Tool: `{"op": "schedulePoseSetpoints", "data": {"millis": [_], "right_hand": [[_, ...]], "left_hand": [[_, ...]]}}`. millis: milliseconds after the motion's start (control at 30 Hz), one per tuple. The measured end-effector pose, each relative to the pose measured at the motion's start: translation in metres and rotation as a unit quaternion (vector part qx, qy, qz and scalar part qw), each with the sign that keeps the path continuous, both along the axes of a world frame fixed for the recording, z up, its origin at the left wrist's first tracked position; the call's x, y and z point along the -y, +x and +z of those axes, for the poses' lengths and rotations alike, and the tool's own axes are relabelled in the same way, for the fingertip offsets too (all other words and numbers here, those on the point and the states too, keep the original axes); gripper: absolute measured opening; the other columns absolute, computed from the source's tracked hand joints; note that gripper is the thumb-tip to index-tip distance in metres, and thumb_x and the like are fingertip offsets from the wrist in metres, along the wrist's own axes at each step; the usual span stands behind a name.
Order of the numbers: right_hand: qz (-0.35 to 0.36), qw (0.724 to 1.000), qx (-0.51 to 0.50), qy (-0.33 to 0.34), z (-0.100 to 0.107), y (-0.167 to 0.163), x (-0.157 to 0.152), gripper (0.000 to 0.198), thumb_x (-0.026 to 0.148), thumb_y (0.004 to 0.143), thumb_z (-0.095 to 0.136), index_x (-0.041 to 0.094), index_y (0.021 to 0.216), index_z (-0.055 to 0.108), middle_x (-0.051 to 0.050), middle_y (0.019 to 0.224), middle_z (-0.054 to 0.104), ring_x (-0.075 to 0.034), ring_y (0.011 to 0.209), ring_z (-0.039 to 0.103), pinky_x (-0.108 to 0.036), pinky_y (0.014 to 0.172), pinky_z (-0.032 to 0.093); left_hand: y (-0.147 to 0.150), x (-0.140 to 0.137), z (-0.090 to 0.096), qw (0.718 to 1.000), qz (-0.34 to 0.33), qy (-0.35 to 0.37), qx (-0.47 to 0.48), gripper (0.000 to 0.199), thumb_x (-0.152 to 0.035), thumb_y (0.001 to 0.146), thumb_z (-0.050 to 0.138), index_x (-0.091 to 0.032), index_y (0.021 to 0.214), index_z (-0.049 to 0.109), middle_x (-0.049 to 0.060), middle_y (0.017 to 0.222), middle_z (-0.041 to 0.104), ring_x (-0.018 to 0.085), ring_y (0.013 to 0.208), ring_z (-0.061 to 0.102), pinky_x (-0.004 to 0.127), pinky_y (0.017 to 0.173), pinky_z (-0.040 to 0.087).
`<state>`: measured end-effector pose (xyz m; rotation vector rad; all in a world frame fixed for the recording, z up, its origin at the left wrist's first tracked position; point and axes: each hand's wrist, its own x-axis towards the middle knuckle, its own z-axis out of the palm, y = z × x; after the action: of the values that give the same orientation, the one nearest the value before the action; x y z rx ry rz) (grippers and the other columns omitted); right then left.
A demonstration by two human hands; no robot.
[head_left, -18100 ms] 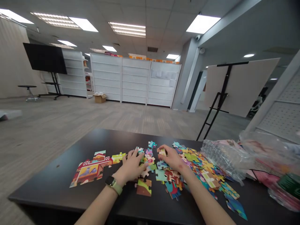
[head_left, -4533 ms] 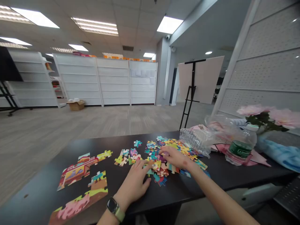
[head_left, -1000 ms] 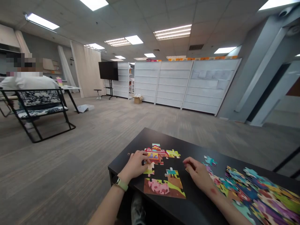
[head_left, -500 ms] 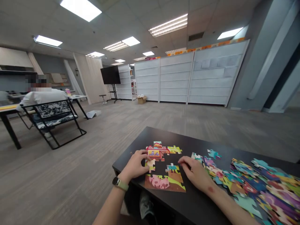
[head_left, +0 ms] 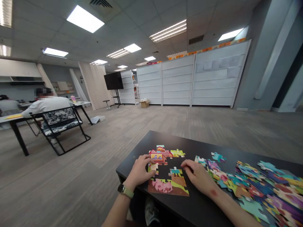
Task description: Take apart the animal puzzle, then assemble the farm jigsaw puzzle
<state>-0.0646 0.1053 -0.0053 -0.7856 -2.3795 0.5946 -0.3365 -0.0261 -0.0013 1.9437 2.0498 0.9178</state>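
My left hand, with a watch on its wrist, has thumb and index finger on a cream-yellow jigsaw piece, partly covered by them. This piece lies just below a joined barn section with a red roof. Nearer me is a joined pig section, topped by brown, green and teal pieces. To the right of these, my right hand rests on the table with its fingers curled together; nothing shows in them. Close beyond its knuckles is a white-and-teal piece.
Loose jigsaw pieces lie heaped across the right of the black table. One teal piece sits apart at the back. Far left, a person in white sits in a patterned chair at another table.
The camera has tipped up slightly, so the whole scene sits a little lower. My left thumb has slid further right over the cream-yellow piece. My right hand stays in place.
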Motion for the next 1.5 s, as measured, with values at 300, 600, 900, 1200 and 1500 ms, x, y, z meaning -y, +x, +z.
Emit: {"op": "schedulePoseSetpoints", "data": {"millis": [300, 600, 900, 1200, 1500], "right_hand": [[-0.003, 1.000, 0.003, -0.001, -0.001, 0.000, 0.000, 0.025, 0.023, 0.093, 0.038, 0.022, 0.090, 0.063, -0.005, 0.093, 0.072, -0.023, 0.089, 0.068, -0.037, 0.081, 0.049], [0.111, 0.993, 0.045, 0.020, 0.019, 0.000, 0.024, 0.027, 0.040, 0.088, 0.061, 0.020, 0.106, 0.067, -0.012, 0.117, 0.066, -0.027, 0.110, 0.060, -0.042, 0.097, 0.047], [0.124, 0.979, 0.147, -0.062, 0.017, -0.006, 0.031, 0.090, 0.055, 0.061, 0.084, 0.019, 0.139, 0.057, -0.018, 0.149, 0.046, -0.038, 0.140, 0.038, -0.055, 0.117, 0.028], [0.122, 0.988, 0.081, -0.054, 0.014, -0.014, 0.034, 0.075, 0.039, 0.062, 0.083, 0.021, 0.132, 0.059, -0.014, 0.148, 0.044, -0.033, 0.135, 0.046, -0.044, 0.115, 0.035], [0.097, 0.991, 0.089, -0.020, 0.018, -0.022, 0.032, 0.061, 0.035, 0.071, 0.077, 0.020, 0.128, 0.063, -0.016, 0.155, 0.040, -0.033, 0.142, 0.040, -0.046, 0.117, 0.034]], "left_hand": [[0.002, -0.005, -0.005, 1.000, 0.019, 0.010, 0.016, 0.030, -0.022, 0.072, 0.071, -0.024, 0.102, 0.071, 0.007, 0.131, 0.062, 0.032, 0.123, 0.054, 0.044, 0.104, 0.041], [-0.015, 0.000, 0.004, 0.996, 0.029, 0.024, 0.082, 0.024, -0.018, 0.087, 0.048, -0.020, 0.103, 0.066, 0.007, 0.108, 0.068, 0.022, 0.100, 0.063, 0.032, 0.087, 0.049], [0.001, 0.042, 0.015, 0.994, -0.040, -0.094, 0.039, 0.048, -0.038, 0.059, 0.089, -0.021, 0.099, 0.068, 0.001, 0.098, 0.066, 0.021, 0.091, 0.060, 0.029, 0.080, 0.046], [0.002, 0.040, 0.016, 0.992, -0.039, -0.115, 0.017, 0.046, -0.031, 0.056, 0.091, -0.020, 0.093, 0.066, 0.000, 0.097, 0.064, 0.021, 0.091, 0.058, 0.027, 0.077, 0.043], [-0.004, 0.032, 0.009, 0.997, -0.030, -0.064, 0.026, 0.037, -0.027, 0.062, 0.086, -0.020, 0.092, 0.065, 0.000, 0.095, 0.061, 0.020, 0.089, 0.056, 0.027, 0.078, 0.044]]}}
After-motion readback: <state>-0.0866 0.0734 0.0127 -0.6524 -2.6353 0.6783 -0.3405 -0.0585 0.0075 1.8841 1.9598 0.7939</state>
